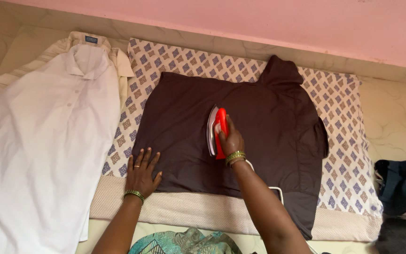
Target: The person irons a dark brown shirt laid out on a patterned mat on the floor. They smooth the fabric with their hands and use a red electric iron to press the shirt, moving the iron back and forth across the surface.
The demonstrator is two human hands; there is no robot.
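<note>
While the iron (214,130) rests sole-down near the middle of the dark brown garment (259,127), the right hand (231,141) closes its grip around the red handle, fingers wrapped over the top. The garment lies spread flat on a patterned cloth (339,108) that covers a padded mat (189,211) on the floor. The left hand (142,174) lies open, palm down and fingers spread, grasping nothing; it presses on the lower left part of the garment, well apart from the iron.

The step in hand appears to be pressing the central panel, with the left hand holding the fabric taut. A white cord (276,190) runs from the iron toward the person, crossing the garment's lower edge (it passes just beside the right forearm).

As a judgement, the next stroke calls for the flat hand to stay clear of the sole plate, and for the cord to remain behind the iron's path. The folded part at the garment's right side looks unpressed.

A white shirt (48,131) lies left of the mat, laid over a striped shirt (29,61). Dark folded clothes (402,186) sit at the right edge.
</note>
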